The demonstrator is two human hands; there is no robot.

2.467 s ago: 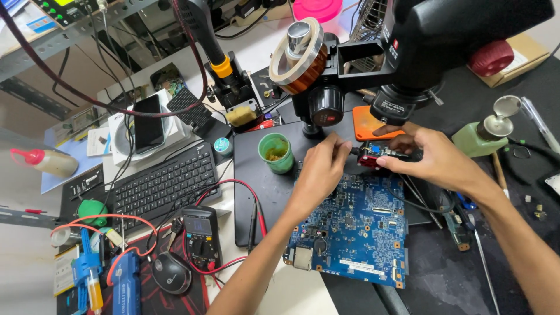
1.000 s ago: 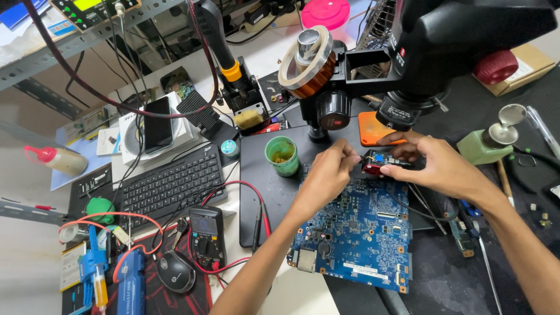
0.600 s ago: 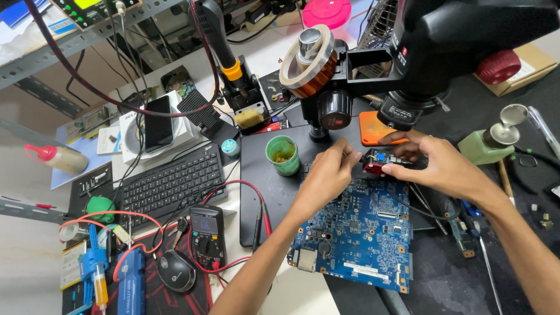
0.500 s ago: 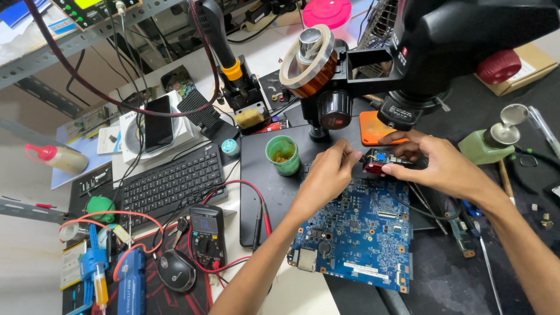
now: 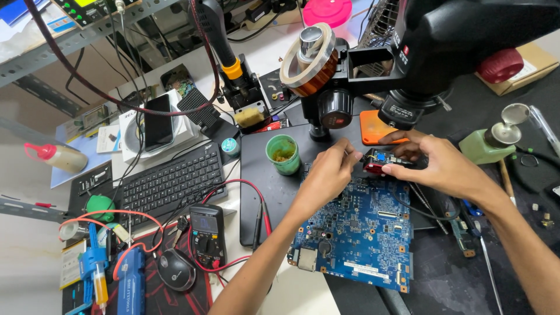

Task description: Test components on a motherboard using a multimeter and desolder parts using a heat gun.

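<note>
small red module (image 5: 378,162), held above the far edge of the blue circuit board (image 5: 356,236), directly beneath the black microscope head (image 5: 466,41). head view. surroundings: the board lies flat on a black mat (image 5: 262,175); a green cup (image 5: 283,154) stands just left of the hands, an orange pad (image 5: 373,127) just behind them, a pale green dispenser bottle (image 5: 484,146) well to the right. farther left are a black keyboard (image 5: 169,181), a multimeter (image 5: 207,233) with red and black leads, a computer mouse (image 5: 175,269) and a phone (image 5: 157,121) on a white box. the microscope head and its focus knob (image 5: 308,58) overhang the work area and hide part of the bench behind it. orientation: the module's long axis runs roughly left to right, about parallel to the board's far edge; which end is its front cannot be told. appearance: small, red at the left end, with a blue spot and dark parts on top; finer detail is too small to read. hands: right hand (image 5: 434,166) curled closed around the module's right end, thumb and fingers pinching it. left hand (image 5: 328,175) loosely closed, its fingertips (image 5: 349,154) pinched at the module's left end; whether they grip a fine tool there cannot be told.
</note>
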